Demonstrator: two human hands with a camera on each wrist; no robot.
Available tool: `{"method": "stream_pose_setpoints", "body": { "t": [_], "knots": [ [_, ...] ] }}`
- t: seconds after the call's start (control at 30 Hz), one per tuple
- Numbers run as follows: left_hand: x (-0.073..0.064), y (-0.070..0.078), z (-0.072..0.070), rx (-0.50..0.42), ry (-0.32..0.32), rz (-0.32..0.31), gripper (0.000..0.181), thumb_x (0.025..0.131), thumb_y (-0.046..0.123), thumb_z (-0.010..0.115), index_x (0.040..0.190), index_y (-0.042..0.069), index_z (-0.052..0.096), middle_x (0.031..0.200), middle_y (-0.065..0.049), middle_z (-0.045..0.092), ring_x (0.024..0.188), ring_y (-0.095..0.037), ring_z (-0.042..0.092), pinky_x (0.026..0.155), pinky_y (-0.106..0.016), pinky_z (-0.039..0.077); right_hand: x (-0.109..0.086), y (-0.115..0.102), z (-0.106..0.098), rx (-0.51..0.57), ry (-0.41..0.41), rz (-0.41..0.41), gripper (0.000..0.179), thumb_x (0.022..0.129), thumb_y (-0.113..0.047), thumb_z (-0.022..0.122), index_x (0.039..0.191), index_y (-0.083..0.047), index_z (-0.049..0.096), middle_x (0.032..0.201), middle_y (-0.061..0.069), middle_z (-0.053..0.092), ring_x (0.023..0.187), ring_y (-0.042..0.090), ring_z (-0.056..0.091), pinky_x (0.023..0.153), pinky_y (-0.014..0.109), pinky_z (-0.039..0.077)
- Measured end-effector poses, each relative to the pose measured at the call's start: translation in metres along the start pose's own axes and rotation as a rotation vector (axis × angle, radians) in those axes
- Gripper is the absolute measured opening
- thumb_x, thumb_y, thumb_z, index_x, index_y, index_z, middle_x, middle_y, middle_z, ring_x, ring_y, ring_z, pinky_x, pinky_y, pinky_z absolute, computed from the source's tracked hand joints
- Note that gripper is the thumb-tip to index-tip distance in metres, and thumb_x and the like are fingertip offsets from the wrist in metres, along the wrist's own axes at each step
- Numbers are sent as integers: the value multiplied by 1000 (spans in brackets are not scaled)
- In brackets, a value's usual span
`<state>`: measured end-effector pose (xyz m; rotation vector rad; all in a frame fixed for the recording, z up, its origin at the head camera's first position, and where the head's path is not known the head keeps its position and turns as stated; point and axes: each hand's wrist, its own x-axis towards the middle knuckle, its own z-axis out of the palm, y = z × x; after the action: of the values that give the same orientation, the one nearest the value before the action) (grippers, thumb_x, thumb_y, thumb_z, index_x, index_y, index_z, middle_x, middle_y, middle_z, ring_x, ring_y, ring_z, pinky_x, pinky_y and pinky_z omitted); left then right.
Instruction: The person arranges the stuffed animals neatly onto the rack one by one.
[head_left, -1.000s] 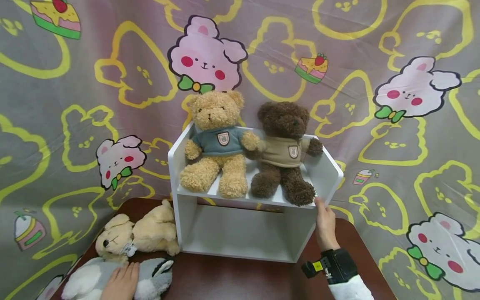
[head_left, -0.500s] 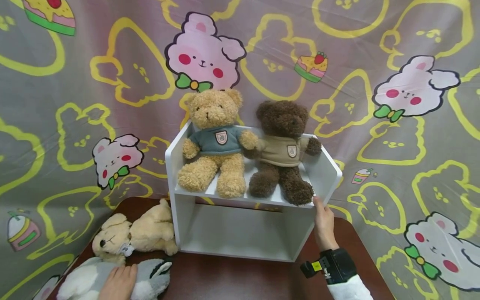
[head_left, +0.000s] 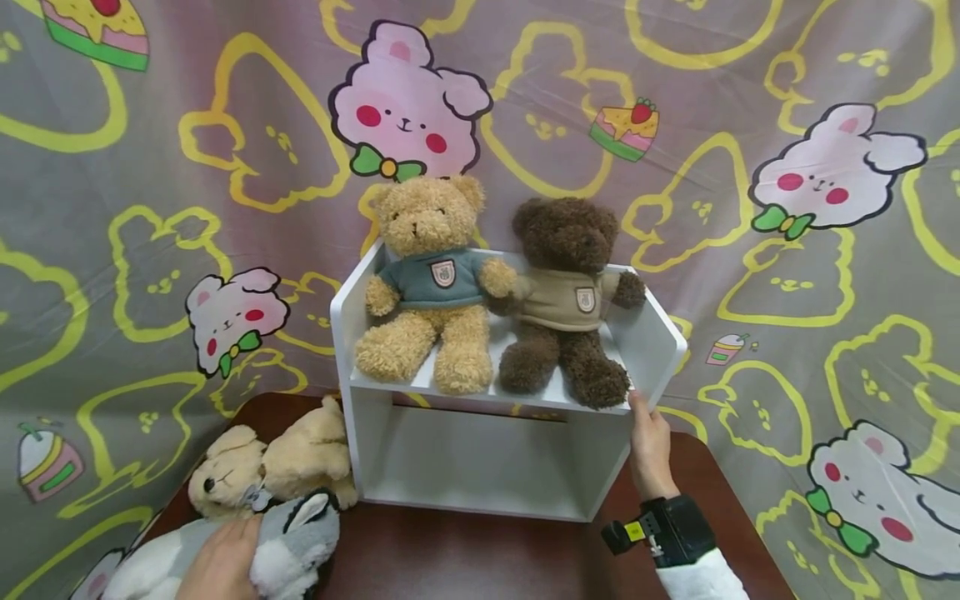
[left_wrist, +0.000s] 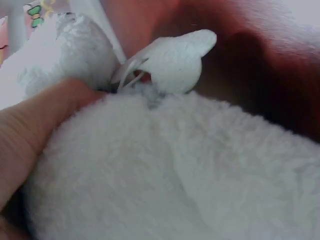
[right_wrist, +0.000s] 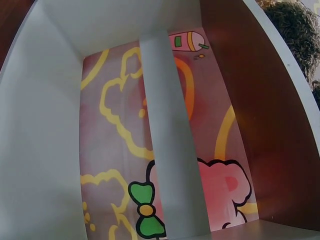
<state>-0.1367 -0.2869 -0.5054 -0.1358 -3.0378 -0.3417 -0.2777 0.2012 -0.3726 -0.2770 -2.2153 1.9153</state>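
Observation:
A grey-and-white stuffed animal (head_left: pixel 292 546) with a black-edged ear lies at the lower left of the head view. My left hand (head_left: pixel 220 560) grips it round the neck. In the left wrist view, the thumb (left_wrist: pixel 60 102) presses into its white fur, and a white tag (left_wrist: pixel 177 65) hangs at its neck. On the right, my right hand (head_left: pixel 651 437) holds the side of a white shelf (head_left: pixel 480 458) at the front edge; its other fingers are largely hidden. Sitting on the upper board are a tan teddy bear (head_left: pixel 435 279) in a blue sweater and a dark brown teddy bear (head_left: pixel 566 300) in a khaki one.
A cream plush dog (head_left: pixel 307 454) lies on its side against the shelf's left panel, behind the stuffed animal. Everything stands on a dark red-brown table (head_left: pixel 450 554). A patterned cloth (head_left: pixel 570 92) hangs behind. Under the bears, the shelf's lower compartment (right_wrist: pixel 115 125) holds nothing.
My left hand has closed round the grey-and-white stuffed animal and shifted slightly left, and the animal's head has tipped up, covering part of the cream dog. The right hand stays on the shelf.

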Motion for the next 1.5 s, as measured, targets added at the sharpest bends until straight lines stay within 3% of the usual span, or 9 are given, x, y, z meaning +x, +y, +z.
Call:
{"method": "stream_pose_setpoints", "body": {
  "t": [0.13, 0.3, 0.5, 0.6, 0.73, 0.9, 1.07, 1.17, 1.5],
  "knots": [
    [3, 7, -10, -53, -54, -14, 82, 41, 20, 89, 104, -17, 52, 97, -23, 58, 91, -40, 54, 80, -51, 43, 1, -1, 0, 7, 9, -11, 70, 94, -46, 34, 140, 5, 23, 146, 22, 21, 132, 35, 20, 107, 51, 13],
    [4, 17, -19, -95, -8, 6, 94, 35, 27, 90, 108, -18, 50, 100, -24, 57, 94, -39, 53, 81, -50, 43, 0, -2, -2, -1, 25, -11, 72, 94, -47, 34, 140, 7, 21, 146, 24, 20, 132, 37, 19, 107, 51, 13],
    [3, 25, -26, -171, -17, -17, 96, 36, 30, 90, 111, -14, 50, 100, -17, 57, 92, -35, 53, 77, -49, 44, 0, -2, -4, -25, 3, -16, 73, 94, -49, 31, 142, 4, 17, 147, 23, 15, 133, 37, 17, 107, 52, 12],
    [0, 30, -29, -198, 31, 8, 91, 38, 30, 89, 111, -10, 51, 98, -11, 58, 89, -30, 54, 74, -45, 45, 0, -1, -4, -25, -12, -17, 73, 94, -49, 30, 143, 3, 16, 148, 22, 15, 133, 37, 17, 107, 53, 12],
    [-2, 36, -32, -219, 168, 116, 78, 43, 35, 88, 105, 1, 57, 93, -1, 59, 82, -20, 55, 68, -38, 44, 0, -1, -3, -24, -16, -14, 72, 94, -49, 30, 143, 2, 16, 148, 22, 15, 133, 37, 17, 106, 54, 11],
    [-2, 44, -39, -283, 179, 161, 67, 51, 41, 85, 105, 11, 57, 95, 6, 59, 83, -11, 53, 67, -32, 44, -1, -1, -3, -22, -22, -17, 72, 94, -49, 30, 143, 2, 16, 148, 22, 15, 133, 37, 18, 106, 54, 12],
    [-3, 47, -42, -359, 128, 150, 69, 55, 41, 84, 109, 9, 56, 100, 0, 59, 87, -10, 53, 68, -31, 44, -1, -1, -2, -28, -19, -12, 72, 94, -50, 30, 143, 2, 17, 148, 22, 16, 133, 37, 19, 106, 54, 12],
    [-5, 47, -43, -380, 144, 128, 75, 52, 37, 86, 111, 3, 55, 103, -5, 59, 89, -11, 54, 69, -32, 46, -1, -1, -1, -30, -10, -11, 72, 94, -50, 30, 142, 3, 19, 147, 23, 18, 132, 38, 20, 106, 54, 14],
    [-12, 44, -43, -525, 101, -22, 66, 54, 18, 85, 108, -5, 54, 99, -10, 60, 83, -4, 52, 67, -28, 45, -1, 0, 0, -30, -3, -12, 72, 94, -49, 30, 142, 4, 20, 146, 24, 20, 131, 39, 22, 105, 54, 15]
  ]
}}
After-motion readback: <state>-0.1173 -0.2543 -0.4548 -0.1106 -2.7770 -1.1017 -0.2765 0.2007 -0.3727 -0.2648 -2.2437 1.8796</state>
